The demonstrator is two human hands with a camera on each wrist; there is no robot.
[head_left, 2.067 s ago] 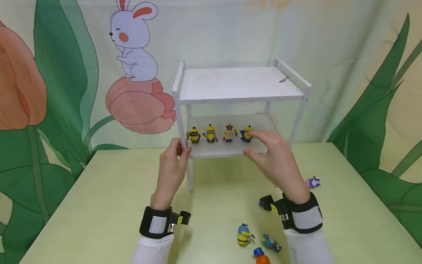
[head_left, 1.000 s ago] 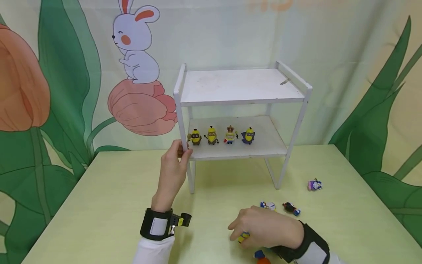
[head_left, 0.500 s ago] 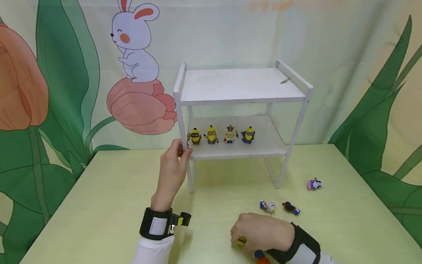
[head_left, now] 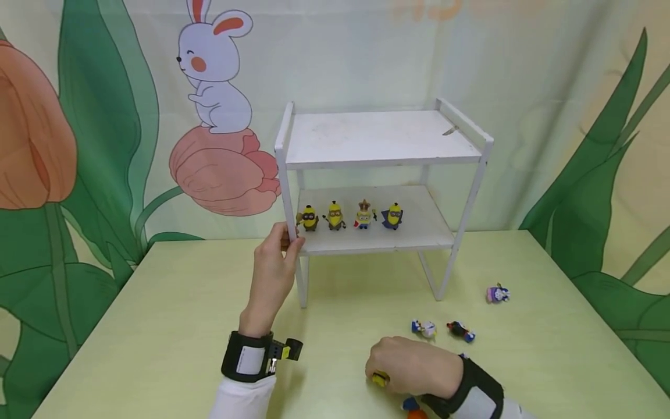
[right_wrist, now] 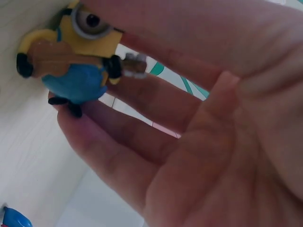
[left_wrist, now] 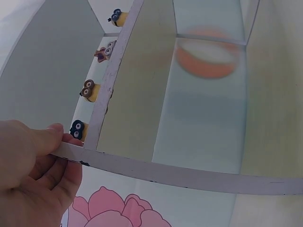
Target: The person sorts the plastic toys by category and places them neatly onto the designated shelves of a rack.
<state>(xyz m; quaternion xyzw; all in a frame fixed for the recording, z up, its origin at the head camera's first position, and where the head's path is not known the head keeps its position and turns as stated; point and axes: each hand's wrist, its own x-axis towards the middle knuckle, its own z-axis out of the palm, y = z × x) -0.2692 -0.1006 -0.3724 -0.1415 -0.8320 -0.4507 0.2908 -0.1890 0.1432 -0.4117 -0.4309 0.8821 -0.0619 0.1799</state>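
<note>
My left hand (head_left: 272, 267) grips the left front post of a white two-tier shelf (head_left: 382, 137), thumb against the post in the left wrist view. On the lower tier, several minion figurines stand in a row, including one with a crown (head_left: 363, 215) and one in a dark cape (head_left: 392, 216). Low over the table before the shelf, my right hand (head_left: 416, 364) pinches a minion figurine (right_wrist: 78, 71) between thumb and fingers. It has one big eye, blue overalls and a brown guitar. The head view shows only a yellow bit of it.
Small toy figures lie on the table to the right: a purple one (head_left: 498, 293), a white and blue one (head_left: 424, 329) and a black and red one (head_left: 460, 331). An orange toy (head_left: 416, 414) with a blue cap is at the bottom edge. A printed curtain (head_left: 361, 58) hangs behind.
My right hand has left the caped figurine on the lower tier and come down to the table, where it has taken hold of the guitar minion. My left hand has stayed on the post.
</note>
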